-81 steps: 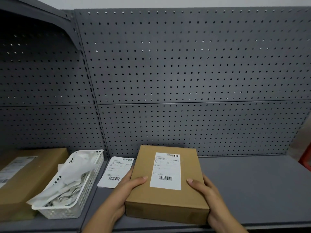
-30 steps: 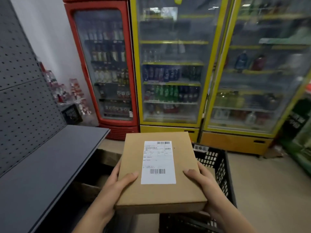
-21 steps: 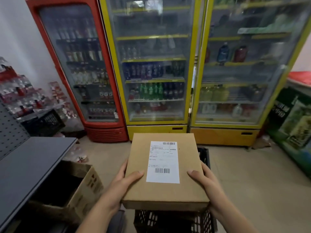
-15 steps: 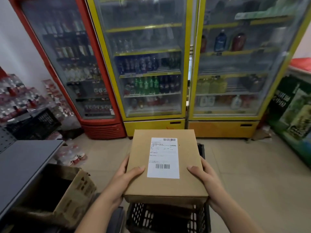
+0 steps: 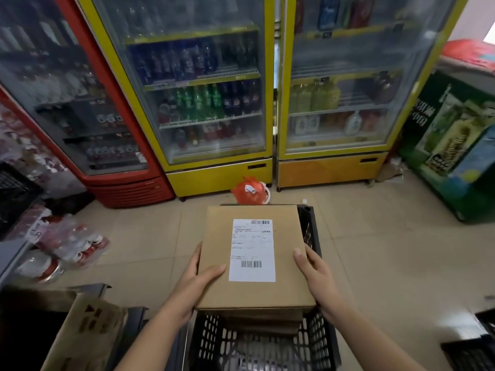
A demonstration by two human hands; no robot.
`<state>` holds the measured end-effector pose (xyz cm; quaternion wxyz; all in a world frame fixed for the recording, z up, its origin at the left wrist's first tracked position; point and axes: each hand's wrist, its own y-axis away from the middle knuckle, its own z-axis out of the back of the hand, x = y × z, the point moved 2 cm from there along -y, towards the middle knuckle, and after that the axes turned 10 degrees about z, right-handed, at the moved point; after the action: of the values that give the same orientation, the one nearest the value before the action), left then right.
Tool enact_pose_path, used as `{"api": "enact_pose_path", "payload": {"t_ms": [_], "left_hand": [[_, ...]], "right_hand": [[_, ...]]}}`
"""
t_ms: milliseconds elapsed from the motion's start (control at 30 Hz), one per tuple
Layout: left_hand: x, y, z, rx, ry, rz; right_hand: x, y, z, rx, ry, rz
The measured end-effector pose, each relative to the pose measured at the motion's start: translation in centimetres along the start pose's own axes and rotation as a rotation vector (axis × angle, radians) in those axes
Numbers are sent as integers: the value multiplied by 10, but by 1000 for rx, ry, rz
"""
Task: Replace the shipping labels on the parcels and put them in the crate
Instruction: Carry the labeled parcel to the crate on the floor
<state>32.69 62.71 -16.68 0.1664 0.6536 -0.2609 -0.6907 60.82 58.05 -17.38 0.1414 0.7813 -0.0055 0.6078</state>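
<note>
- Flat brown cardboard parcel (image 5: 219, 253) — held level, directly above the black perforated plastic crate (image 5: 267, 352), which stands on the beige tiled floor (image 5: 388, 263).
- White rectangular shipping label (image 5: 252, 250) is stuck flat on the parcel's top face, right of centre, with a barcode at its top and another near its bottom.
- Left hand (image 5: 197, 279) grips the parcel's left edge. The thumb lies across the top face and the fingers wrap underneath, out of sight.
- Right hand (image 5: 316, 277) grips the right edge in the same way, with the thumb on top and the fingers curled below the parcel.
- Second brown cardboard parcel (image 5: 262, 321) lies inside the crate beneath the held one. Only its near edge shows, and contact between the two cannot be determined.
- Two yellow-framed glass-door drinks fridges (image 5: 214, 178) stand beyond the crate, and a red-framed fridge (image 5: 128, 183) is on their left.
- Red plastic bag (image 5: 247, 192) sits on the floor between the crate and the yellow fridges.
- Open brown cardboard box (image 5: 85, 330) — lower left, beside the crate.
</note>
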Motion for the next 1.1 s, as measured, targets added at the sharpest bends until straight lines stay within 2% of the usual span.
{"api": "enact_pose_path", "payload": {"t_ms": [233,433,667,1100], "left_hand": [[43,-70,-6,58,-160,44],[76,-106,-18,-2,-234,120],[82,-125,-24,-101,-259,187],[95,-133,-26,-179,-326,106]], "right_hand": [[-67,-29,19,-102,45,-108],[-113,-52,36,-170,167,-205],[-122,-61,23,-196,258,-162],[-138,-60,26,-199,355,-99]]}}
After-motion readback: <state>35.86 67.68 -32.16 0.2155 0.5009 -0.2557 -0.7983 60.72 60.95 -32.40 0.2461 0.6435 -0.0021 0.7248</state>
